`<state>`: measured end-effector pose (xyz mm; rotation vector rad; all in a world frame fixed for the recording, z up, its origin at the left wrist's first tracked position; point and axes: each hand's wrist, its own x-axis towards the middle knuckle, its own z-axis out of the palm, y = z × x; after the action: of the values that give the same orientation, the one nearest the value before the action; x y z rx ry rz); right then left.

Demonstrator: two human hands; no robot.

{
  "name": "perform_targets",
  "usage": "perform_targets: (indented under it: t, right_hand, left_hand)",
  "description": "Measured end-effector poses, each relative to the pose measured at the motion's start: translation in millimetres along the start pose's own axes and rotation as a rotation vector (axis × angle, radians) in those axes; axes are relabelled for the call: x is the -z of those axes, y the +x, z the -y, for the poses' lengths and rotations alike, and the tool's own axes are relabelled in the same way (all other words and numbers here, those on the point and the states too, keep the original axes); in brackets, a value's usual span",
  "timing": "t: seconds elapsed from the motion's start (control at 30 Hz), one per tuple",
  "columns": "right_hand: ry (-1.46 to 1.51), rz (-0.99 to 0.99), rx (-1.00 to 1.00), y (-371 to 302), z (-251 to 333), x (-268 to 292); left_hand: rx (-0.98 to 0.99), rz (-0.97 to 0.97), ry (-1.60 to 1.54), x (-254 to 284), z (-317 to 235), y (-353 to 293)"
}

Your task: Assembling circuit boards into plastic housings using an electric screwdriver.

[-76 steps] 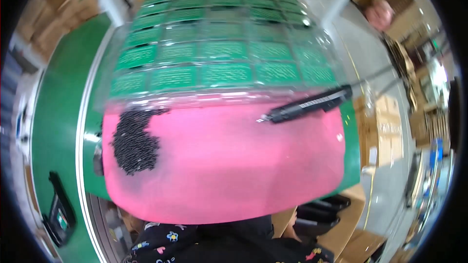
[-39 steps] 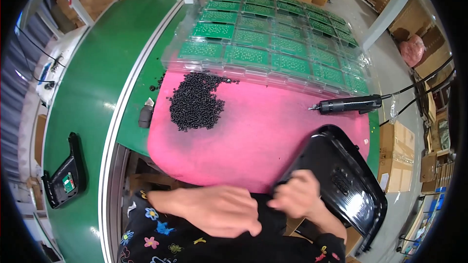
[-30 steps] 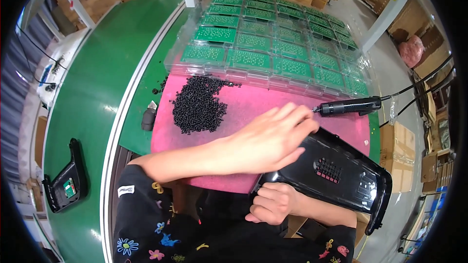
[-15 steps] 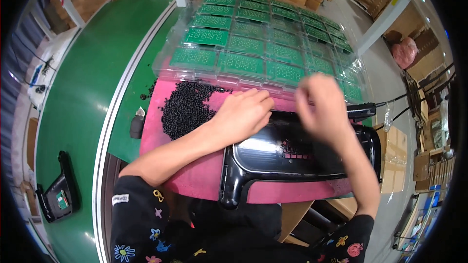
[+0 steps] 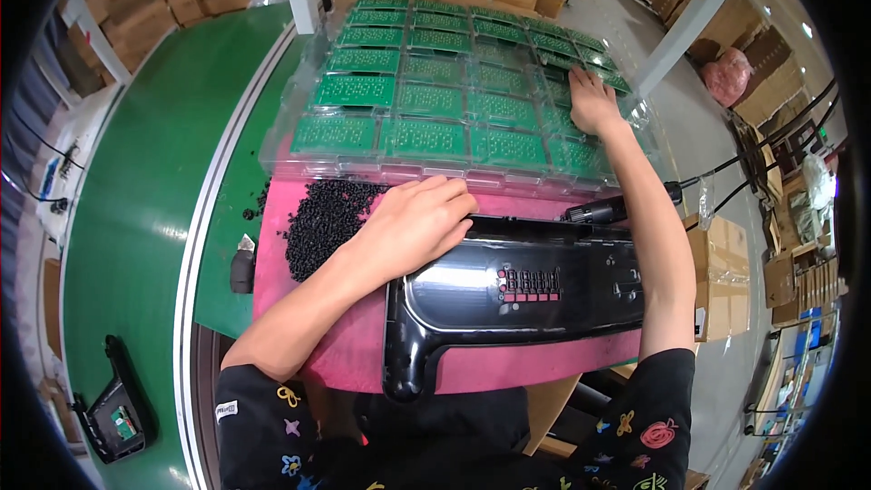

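Note:
A long, glossy black plastic housing lies in front of me on a pink mat, its thick rounded end at the lower left. My left hand is bent over the housing's far-left edge, fingers curled and fingertips partly hidden. Beside it spreads a heap of small black parts. Stretched forward, my right hand reaches into the clear plastic tray with its fingers slightly apart. The fingertips are at a green circuit board in the right part of the tray; no board is lifted.
A black cylindrical electric screwdriver with a cable lies behind the housing, beside my right forearm. On the green bench at left rests another black housing with a small board inside. A small dark object sits by the mat's left edge. Cardboard boxes stand at right.
My right hand has moved away from above the housing, forward to the boards in the tray. My left hand stays at the housing's edge. The view has shifted slightly.

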<state>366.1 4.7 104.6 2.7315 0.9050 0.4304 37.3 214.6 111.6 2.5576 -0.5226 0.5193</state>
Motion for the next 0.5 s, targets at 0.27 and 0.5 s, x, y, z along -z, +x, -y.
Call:
perform_targets:
  t: [0.27,0.5]
  right_hand:
    - [0.395,-0.746,0.255,-41,14,68]
    - [0.97,-0.517,0.399,-143,75,144]
  left_hand:
    - [0.035,0.056,0.059,12,-3,-5]
    - [-0.037,-0.396,0.249,23,-23,5]
